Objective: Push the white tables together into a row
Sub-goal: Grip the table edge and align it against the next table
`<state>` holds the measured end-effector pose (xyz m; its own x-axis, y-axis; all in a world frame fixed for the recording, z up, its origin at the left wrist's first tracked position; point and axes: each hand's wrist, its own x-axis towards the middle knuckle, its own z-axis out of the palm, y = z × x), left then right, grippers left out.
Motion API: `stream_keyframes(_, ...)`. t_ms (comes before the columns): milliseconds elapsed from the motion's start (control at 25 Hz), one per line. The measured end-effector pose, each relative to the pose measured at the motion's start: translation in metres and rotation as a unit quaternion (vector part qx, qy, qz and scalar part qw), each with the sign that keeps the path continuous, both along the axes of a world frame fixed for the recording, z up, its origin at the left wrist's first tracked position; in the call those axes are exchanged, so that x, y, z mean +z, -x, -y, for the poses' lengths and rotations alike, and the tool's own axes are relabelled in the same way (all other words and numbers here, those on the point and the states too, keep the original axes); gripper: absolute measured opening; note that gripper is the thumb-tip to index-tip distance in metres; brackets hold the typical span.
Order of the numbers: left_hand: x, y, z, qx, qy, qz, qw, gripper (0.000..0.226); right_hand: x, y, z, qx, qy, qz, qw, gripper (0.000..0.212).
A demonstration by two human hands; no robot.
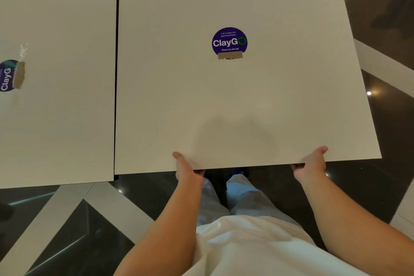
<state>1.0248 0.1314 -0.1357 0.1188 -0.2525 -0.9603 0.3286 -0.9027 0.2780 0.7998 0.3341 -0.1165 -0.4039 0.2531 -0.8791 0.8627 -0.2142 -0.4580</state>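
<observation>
left hand (187, 169), right hand (310, 164) — grip near edge | white table (224, 101) — beside second table (58, 74)

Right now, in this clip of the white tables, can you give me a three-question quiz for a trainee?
1. True or false: both hands, the left hand and the right hand, grip the near edge of the table with the sticker.
2. Multiple choice: the neighbouring table lies to that table's (a) left, (b) right, (c) far side.
3. Short answer: what word stands largest on the purple round sticker?

Key
1. True; thumbs lie on top, fingers go under the edge.
2. a; only a thin dark gap parts the two tops.
3. ClayGo.
</observation>
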Motion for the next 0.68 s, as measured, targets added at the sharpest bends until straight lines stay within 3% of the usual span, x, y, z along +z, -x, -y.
stream_keyframes(280, -0.006, -0.054, 0.051, 0.019, 0.028, -0.024, 0.999, 0.05, -0.005, -0.035, 0.03, -0.005, 0.067, 0.008, 0.998, 0.047)
stream_keyframes(680, -0.007, -0.068, 0.049, -0.024, 0.058, -0.033, 0.997, 0.044, -0.007, -0.04, 0.025, 0.017, 0.07, -0.023, 0.997, 0.04)
